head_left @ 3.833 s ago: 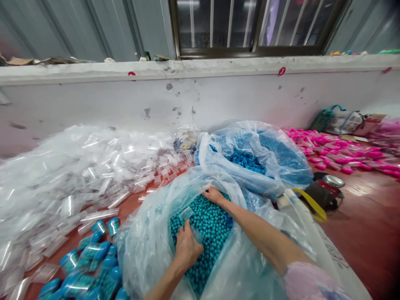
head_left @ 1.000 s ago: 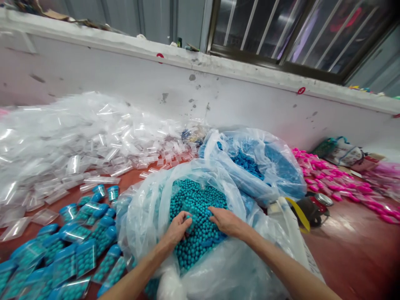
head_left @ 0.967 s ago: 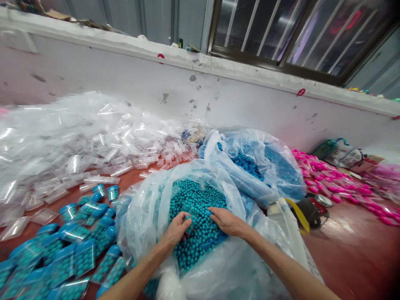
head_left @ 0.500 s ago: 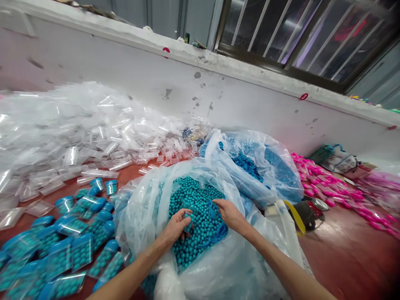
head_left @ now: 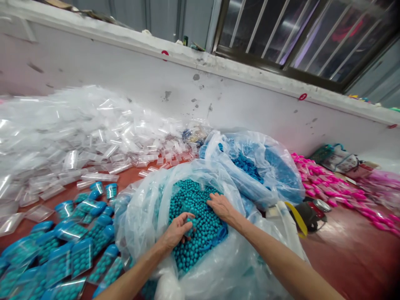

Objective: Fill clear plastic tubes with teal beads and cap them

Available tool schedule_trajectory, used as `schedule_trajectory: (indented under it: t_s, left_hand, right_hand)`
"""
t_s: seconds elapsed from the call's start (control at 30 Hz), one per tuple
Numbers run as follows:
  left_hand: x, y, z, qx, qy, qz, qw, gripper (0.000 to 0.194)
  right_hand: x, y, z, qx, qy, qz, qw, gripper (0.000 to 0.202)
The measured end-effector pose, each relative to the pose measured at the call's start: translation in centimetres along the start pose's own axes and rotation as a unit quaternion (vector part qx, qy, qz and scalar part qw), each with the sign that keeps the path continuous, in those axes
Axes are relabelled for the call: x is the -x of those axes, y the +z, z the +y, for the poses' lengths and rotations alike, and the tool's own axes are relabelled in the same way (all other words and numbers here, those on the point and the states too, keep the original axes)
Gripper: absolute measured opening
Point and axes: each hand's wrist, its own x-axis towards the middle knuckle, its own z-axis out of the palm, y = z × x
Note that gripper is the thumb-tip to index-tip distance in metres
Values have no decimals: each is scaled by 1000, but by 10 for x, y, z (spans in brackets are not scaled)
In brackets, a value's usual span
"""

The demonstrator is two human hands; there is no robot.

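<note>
Reaching into an open plastic sack (head_left: 143, 208) of teal balls (head_left: 200, 246), a person's left hand (head_left: 178, 229) has its fingers partly curled around a small clear packet (head_left: 191, 220), mostly hidden, over the balls. The right hand (head_left: 221, 207) touches the balls just beyond, fingers bent; whether they grip any is unclear. Filled packets (head_left: 81, 257) lie left of the sack.
</note>
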Motion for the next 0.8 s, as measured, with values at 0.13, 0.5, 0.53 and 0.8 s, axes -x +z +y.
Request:
schedule_trajectory:
  t_s: [0.13, 0.5, 0.53, 0.8]
  left_hand:
    - [0, 1, 0, 13, 8, -3, 1000, 54]
    - [0, 10, 8, -46, 44, 2, 998, 42]
    - [0, 11, 8, -50, 48, 4, 998, 42]
    - [1, 13, 15, -3, 36, 4, 999, 56]
  right_hand:
    - [3, -12, -9, -34, 22, 24, 999, 22]
    - [26, -27, -50, -437, 12, 4, 900, 20]
    - [26, -27, -50, -438, 19, 9, 899, 20]
    - [32, -28, -49, -340, 40, 87, 936, 16]
